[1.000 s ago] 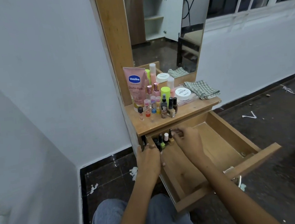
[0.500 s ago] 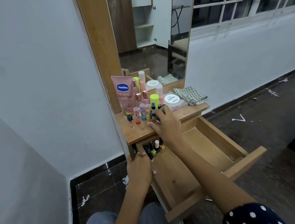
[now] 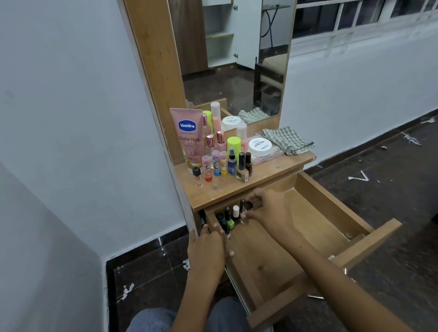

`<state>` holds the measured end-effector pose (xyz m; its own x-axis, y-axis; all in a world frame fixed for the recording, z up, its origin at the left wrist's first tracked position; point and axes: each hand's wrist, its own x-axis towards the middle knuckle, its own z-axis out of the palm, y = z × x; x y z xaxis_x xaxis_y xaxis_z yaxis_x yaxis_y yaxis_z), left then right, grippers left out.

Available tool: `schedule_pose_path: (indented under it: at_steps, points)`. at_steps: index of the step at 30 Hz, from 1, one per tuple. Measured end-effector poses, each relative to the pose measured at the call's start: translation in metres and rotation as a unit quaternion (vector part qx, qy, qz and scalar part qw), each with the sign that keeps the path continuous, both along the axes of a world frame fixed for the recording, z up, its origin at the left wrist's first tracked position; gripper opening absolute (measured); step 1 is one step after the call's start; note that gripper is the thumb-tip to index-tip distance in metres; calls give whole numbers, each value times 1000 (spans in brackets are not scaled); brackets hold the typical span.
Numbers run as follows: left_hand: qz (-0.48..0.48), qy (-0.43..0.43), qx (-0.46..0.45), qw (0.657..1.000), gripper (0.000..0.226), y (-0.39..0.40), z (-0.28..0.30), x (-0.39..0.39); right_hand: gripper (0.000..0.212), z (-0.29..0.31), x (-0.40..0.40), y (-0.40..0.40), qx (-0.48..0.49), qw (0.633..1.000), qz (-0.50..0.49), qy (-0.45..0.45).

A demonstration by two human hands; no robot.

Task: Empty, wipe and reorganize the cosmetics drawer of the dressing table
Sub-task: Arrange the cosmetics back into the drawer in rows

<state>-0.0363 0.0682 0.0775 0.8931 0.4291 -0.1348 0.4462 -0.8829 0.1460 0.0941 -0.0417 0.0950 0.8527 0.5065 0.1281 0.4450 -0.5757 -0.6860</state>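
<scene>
The wooden drawer (image 3: 328,204) of the dressing table is pulled out, its floor mostly bare. Several small nail-polish bottles (image 3: 230,218) stand in its back left corner. My right hand (image 3: 264,208) is inside the drawer beside them and pinches a dark nail-polish bottle (image 3: 247,206). My left hand (image 3: 208,248) grips the drawer's left side wall. On the tabletop (image 3: 240,187) stand a pink Vaseline tube (image 3: 189,139), several small bottles (image 3: 223,163), a white round jar (image 3: 260,147) and a checked cloth (image 3: 289,140).
A tall mirror (image 3: 229,49) in a wooden frame rises behind the tabletop. A white wall is close on the left. Dark floor tiles with paper scraps (image 3: 359,178) lie to the right. My knees in jeans (image 3: 152,331) are below the drawer.
My right hand went up to the bottles on the tabletop, then came back down into the drawer's back left corner with a dark bottle. My left hand stayed on the drawer side.
</scene>
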Motion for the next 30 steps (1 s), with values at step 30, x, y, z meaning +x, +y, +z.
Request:
schedule_pose_path:
  at_steps: [30]
  points:
    - [2,23,14,1000,50,-1,9,7,26,15,17,23,124,979,-106,-123]
